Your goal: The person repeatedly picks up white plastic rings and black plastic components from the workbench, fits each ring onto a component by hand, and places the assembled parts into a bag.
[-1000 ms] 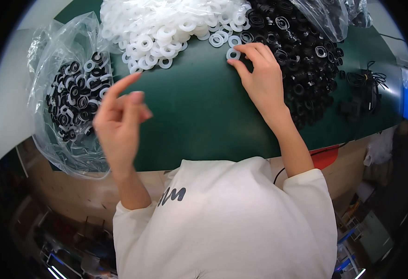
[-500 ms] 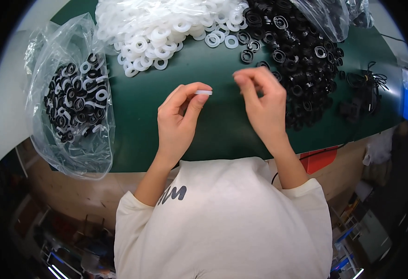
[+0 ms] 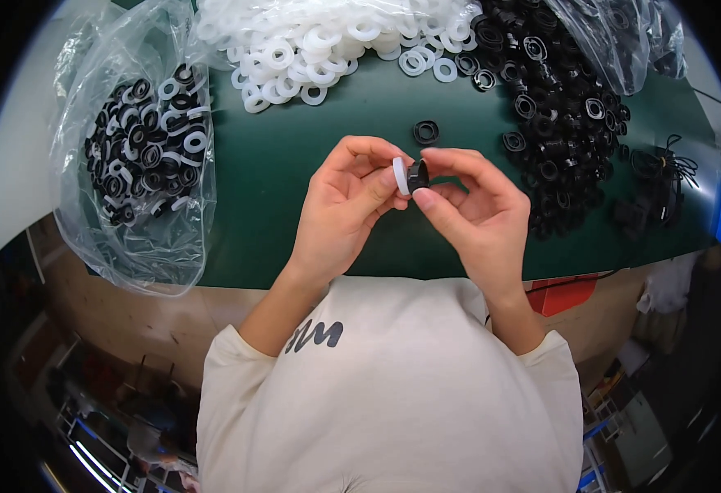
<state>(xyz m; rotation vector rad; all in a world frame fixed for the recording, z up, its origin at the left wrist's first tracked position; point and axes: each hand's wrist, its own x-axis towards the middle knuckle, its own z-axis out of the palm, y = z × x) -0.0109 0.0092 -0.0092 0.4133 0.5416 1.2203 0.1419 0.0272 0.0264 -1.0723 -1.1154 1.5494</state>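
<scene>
My left hand (image 3: 346, 201) pinches a white ring (image 3: 400, 176) between thumb and fingers, its flat face turned to the right. Against that side my right hand (image 3: 479, 209) holds a short black ring (image 3: 417, 176) by thumb and forefinger. The two rings meet or nearly meet above the table; whether one sits inside the other I cannot tell. A single loose black ring (image 3: 426, 131) lies on the green table just beyond my fingers.
A clear bag (image 3: 151, 263) of mixed black and white rings lies at the left. White rings (image 3: 311, 53) are heaped at the back, black rings (image 3: 548, 148) at the right. Beside them is a coiled black cable (image 3: 664, 168). The green table (image 3: 270, 148) has its edge near my body.
My right hand has moved left and now holds a black ring against the white ring. My left hand has turned the white ring upright. A black ring now lies alone beyond my hands.
</scene>
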